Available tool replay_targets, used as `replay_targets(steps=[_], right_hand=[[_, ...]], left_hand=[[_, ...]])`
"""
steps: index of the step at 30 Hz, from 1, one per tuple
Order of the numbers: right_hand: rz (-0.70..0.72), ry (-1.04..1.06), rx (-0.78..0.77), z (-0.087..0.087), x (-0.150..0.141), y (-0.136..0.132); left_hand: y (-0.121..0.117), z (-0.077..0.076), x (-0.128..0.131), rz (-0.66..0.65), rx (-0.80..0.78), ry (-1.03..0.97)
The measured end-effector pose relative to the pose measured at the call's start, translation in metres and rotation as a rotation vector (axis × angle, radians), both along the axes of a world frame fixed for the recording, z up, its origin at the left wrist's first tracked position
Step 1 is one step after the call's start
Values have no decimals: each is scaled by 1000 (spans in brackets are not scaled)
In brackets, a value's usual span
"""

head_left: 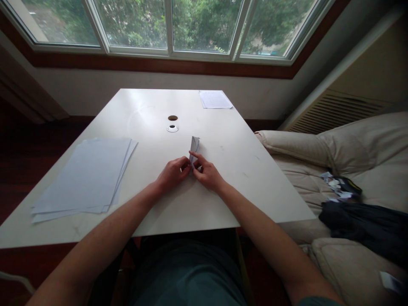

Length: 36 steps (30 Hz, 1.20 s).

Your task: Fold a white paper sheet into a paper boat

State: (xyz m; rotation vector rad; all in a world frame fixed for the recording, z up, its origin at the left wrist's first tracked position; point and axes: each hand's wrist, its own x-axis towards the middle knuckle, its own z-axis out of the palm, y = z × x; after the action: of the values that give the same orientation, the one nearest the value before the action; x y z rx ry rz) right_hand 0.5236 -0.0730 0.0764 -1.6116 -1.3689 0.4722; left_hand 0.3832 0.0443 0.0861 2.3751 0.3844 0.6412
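A small folded piece of paper point(194, 145) stands up from the white table, narrow and pointed away from me. My left hand point(174, 172) pinches its near end from the left. From the other side my right hand point(207, 172) grips the same end, with the index finger laid across the paper. The fingertips of both hands nearly meet there and cover the lower part of the folded paper, so its near end is mostly hidden.
A stack of large white sheets point(86, 174) lies on the table point(153, 144) at left. Printed sheets point(216, 100) lie at the far right corner. Near the middle are a round hole point(172, 118) and a ring point(172, 128). A beige sofa point(293, 148) with dark cloth point(363, 225) stands at right.
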Motion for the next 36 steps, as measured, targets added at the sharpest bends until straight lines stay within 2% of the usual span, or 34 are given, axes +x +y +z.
replay_targets(steps=[3,10,21,26,30,36], right_hand=[[4,14,-5,1,-1,0],[4,12,1,2,-1,-1],[7,34,3,3,-1,-1],[6,95,-15,0,5,0],[-51,31,-21,-3,5,2],[-19,28,-5,-2,3,1]], left_hand=[[0,0,0,6,-30,1],[2,-2,5,109,-169,28],[0,2,6,162,-167,73],[0,5,3,125,-173,66],[3,6,2,69,-157,80],[5,3,2,61,-166,90]])
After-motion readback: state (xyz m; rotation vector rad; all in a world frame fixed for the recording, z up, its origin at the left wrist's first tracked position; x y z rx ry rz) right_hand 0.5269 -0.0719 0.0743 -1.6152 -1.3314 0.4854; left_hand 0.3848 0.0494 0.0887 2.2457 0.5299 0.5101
